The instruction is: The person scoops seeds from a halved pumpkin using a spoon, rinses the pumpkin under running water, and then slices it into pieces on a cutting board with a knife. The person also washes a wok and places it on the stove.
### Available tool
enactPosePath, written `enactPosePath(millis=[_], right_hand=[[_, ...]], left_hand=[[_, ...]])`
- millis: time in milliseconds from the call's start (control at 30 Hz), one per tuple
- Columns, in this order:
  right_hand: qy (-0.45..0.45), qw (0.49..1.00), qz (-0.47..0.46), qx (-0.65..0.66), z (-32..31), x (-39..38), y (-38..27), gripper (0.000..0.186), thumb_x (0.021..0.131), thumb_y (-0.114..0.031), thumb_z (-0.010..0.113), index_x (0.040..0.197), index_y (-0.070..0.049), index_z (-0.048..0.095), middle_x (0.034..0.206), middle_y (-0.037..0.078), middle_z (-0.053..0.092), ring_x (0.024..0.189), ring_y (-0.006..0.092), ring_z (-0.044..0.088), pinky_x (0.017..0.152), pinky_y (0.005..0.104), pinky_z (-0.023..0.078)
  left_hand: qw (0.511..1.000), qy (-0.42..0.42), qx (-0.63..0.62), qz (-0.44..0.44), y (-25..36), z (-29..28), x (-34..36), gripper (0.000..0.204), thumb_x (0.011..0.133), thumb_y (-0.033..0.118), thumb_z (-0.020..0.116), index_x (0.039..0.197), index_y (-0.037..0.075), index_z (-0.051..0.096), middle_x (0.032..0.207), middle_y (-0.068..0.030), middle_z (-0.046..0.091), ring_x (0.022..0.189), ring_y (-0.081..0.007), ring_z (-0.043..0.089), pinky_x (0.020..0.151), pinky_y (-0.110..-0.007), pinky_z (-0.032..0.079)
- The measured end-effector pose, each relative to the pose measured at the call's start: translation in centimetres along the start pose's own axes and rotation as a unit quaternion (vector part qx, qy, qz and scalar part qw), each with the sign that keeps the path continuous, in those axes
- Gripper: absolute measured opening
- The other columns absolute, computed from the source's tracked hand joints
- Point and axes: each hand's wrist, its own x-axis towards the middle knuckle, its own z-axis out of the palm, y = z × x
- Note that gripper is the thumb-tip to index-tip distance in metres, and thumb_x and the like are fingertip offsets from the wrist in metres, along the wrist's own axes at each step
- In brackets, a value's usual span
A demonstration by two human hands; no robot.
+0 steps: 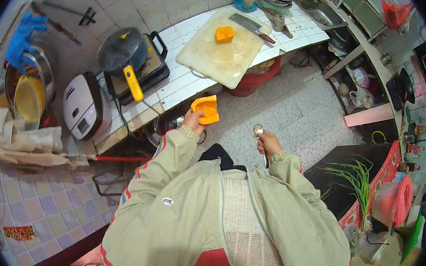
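Observation:
My left hand (194, 120) grips a piece of orange pumpkin (205, 108), its hollowed inner side facing up. A metal spoon (258, 129) is held in my right hand (270, 143), the bowl end pointing up past my fingers and the handle running down below. The two hands are apart, both in front of my body over the floor. Ahead of them, a second pumpkin chunk (224, 34) rests on a pale cutting board (215, 51). A cleaver (246, 23) with a wooden handle lies at the board's far right edge.
On the white tiled counter (177, 76), left of the board, a lidded pot (124, 47) with a yellow handle sits on a cooker. A rice cooker (83, 105) stands nearer left. Under the board is a red basin (248, 82). A sink (323, 14) lies far right; green onions (362, 186) lie at right.

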Motion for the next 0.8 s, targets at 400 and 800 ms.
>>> enactPosePath(millis=[400,800], right_hand=[[0.09,0.993,0.053,0.048,-8.6,8.2,-10.6,0.014,0.093,-0.017,0.048,0.09,-0.004,0.053,0.05,-0.001,0.033,0.037,0.0113,0.031,0.035,0.0281,0.023],[0.094,0.989,0.106,0.041,-8.7,16.5,-18.7,0.015,0.095,-0.017,0.046,0.093,-0.005,0.053,0.052,0.001,0.038,0.039,0.0119,0.034,0.037,0.028,0.025]], left_hand=[[0.894,-0.002,0.418,0.162,0.3,14.3,32.4,0.044,0.074,0.0,0.057,0.118,0.002,0.051,0.112,-0.0178,0.057,0.1,-0.0368,0.058,0.084,-0.043,0.05],[0.692,0.074,0.693,0.188,12.0,18.7,43.4,0.072,0.073,0.036,0.077,0.124,-0.005,0.046,0.114,-0.0228,0.061,0.104,-0.0348,0.06,0.091,-0.039,0.048]])
